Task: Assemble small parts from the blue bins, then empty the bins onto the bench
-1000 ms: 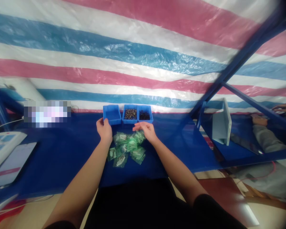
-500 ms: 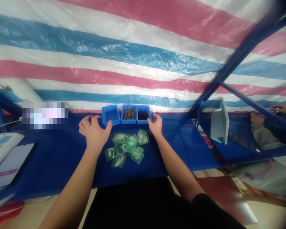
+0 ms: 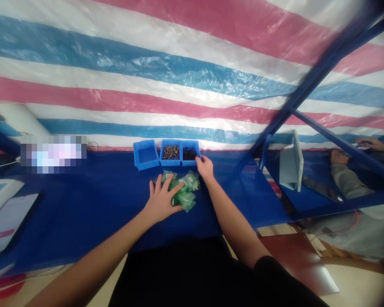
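Observation:
My left hand [image 3: 162, 200] is open, its fingers spread over the left part of a pile of small green-tinted clear plastic bags [image 3: 190, 181]. The palm and fingers hide some of the bags. At the right-hand blue bin [image 3: 191, 163], which holds small dark parts, my right hand [image 3: 205, 167] is closed on the front right corner. Against it stands a middle blue bin [image 3: 170, 163] with small brassy metal parts. Slightly turned at the left is an empty blue bin [image 3: 146, 164].
Striped plastic sheeting [image 3: 166, 98] hangs behind the blue table [image 3: 92, 204]. At left lie a phone [image 3: 11, 221] and a white device [image 3: 1, 192]. Right of a slanted blue frame bar [image 3: 283, 115] stand a tablet-like panel [image 3: 297, 162] and another person's sleeve [image 3: 352, 177].
My left hand has left the empty bin and moved down and right onto the bags, which are now bunched closer together. My right hand stays at the right bin's corner, its fingers closer together.

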{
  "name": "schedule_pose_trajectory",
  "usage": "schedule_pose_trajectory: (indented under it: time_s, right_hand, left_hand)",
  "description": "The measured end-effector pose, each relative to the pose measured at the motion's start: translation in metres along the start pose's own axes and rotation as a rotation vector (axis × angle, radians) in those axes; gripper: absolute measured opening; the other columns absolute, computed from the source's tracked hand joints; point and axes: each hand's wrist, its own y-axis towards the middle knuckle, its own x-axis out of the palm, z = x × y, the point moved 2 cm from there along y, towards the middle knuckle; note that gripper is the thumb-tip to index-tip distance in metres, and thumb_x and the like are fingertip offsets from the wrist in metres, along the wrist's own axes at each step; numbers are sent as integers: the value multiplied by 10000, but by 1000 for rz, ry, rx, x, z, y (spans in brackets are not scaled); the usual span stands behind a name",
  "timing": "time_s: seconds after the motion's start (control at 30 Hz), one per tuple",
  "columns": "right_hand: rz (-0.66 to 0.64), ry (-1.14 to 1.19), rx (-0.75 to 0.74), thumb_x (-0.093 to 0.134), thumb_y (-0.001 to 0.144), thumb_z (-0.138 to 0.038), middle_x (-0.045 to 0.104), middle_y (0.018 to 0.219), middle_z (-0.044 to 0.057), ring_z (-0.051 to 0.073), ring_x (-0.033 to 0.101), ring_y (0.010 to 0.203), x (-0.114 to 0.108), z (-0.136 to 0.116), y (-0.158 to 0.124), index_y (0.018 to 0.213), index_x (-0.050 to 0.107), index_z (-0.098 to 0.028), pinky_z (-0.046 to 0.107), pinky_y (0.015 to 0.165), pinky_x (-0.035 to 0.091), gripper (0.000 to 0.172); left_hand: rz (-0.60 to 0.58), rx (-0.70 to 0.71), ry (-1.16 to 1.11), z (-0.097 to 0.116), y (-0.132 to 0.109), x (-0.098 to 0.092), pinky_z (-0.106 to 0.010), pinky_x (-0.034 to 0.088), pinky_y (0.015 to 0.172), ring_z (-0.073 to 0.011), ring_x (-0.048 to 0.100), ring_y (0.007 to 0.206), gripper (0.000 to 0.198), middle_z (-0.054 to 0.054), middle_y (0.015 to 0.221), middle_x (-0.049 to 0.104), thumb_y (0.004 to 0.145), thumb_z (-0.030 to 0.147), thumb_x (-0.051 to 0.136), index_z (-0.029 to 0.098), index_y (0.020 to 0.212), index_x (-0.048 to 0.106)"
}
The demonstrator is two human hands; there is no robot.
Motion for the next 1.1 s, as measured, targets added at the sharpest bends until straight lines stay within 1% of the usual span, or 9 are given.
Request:
schedule_pose_trajectory:
  time_s: [0.2,0.33,0.43,0.53,0.67,0.77,0.87,1.0,1.1]
  right_hand:
    - [53,-19,-91,449,900,-408,722,982,98,229,655,901,5,-5,-9,1115,694,-152,342,905,469,415]
    - [97,-42,-82,441,906,-429,698,1076,120,250,624,1002,8,-5,-11,1178,654,-139,376,974,436,451]
    - [97,-14,-65,478,888,-451,702,1046,122,259,620,1018,10,-5,-10,1181,654,-138,379,981,433,464]
    - [72,26,-87,472,892,-442,713,1006,103,245,629,1009,9,-4,-9,1180,658,-155,354,971,441,447]
    - [72,13,-92,440,907,-403,721,992,101,241,655,963,7,-3,-7,1138,683,-169,347,919,466,408]
    - [97,-18,-41,455,893,-375,724,965,107,249,666,911,7,-2,-5,1061,706,-166,355,876,482,368]
    - [176,1,6,483,865,-347,720,917,121,255,662,883,8,-1,-3,989,708,-151,368,877,481,323]
    - [277,70,98,463,853,-337,716,917,143,275,658,891,0,1,1,945,700,-136,399,886,480,324]
    - [332,119,49,431,871,-389,716,952,132,268,660,906,-13,-3,2,995,684,-138,392,882,484,377]
  left_hand:
    - [173,-89,43,-13,27,-6,-719,-4,1087,-497,-5,1427,715,-80,1591,148,695,566,716,357,1353,529]
    - [216,-60,-13,-32,22,-23,-711,-15,1089,-508,-58,1420,939,-81,1604,86,568,621,784,329,1403,469]
    - [371,-225,-90,-58,18,-32,-715,-2,1084,-489,-78,1426,901,-99,1603,70,634,604,750,309,1423,431]
    - [495,-390,-156,-82,21,-31,-698,72,1095,-443,135,1430,569,-135,1553,226,825,505,591,273,1339,511]
    - [461,-324,-292,-99,35,-25,-501,341,1086,-332,419,1314,515,-152,1441,387,825,442,584,227,1285,502]
    - [455,-330,-319,-109,45,-26,-464,404,1033,-304,526,1184,455,-138,1249,527,804,442,600,212,1189,526]
    - [443,-295,-321,-109,51,-30,-476,371,1055,-309,500,1205,429,-146,1219,524,781,450,623,193,1115,544]
    - [638,-284,-226,-85,48,-43,-615,149,1124,-406,150,1425,441,-185,1442,344,748,415,684,175,1100,566]
    - [749,-209,-338,-57,49,-52,-578,216,1130,-367,299,1376,343,-164,1370,445,784,383,663,180,1054,605]
